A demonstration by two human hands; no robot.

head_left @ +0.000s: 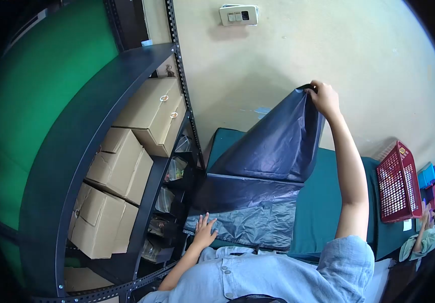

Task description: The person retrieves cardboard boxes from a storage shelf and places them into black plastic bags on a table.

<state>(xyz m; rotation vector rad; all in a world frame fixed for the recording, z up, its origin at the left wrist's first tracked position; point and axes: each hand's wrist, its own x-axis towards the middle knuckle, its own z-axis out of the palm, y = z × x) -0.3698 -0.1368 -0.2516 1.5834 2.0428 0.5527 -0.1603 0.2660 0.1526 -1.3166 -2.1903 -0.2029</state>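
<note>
A dark blue, shiny folded sheet (273, 144), thin like plastic or coated cloth, lies over a green-covered table. My right hand (324, 98) is raised high on the right, its fingers closed on a corner of the sheet, so that part stands up in a tall slanted fold. Nearer my body, a crinkled silver-grey layer (258, 224) lies flat, and whether it is the underside of the same sheet I cannot tell. On its left end rests my left hand (205, 233), fingers spread and nothing gripped.
The green table cover (318, 202) runs right to a red plastic basket (400, 184). Blue and pink containers (428, 177) stand beyond it, near another person's hand (425, 214). A black metal shelf (101, 121) with cardboard boxes (114, 161) and several bins (164, 199) closely borders my left side.
</note>
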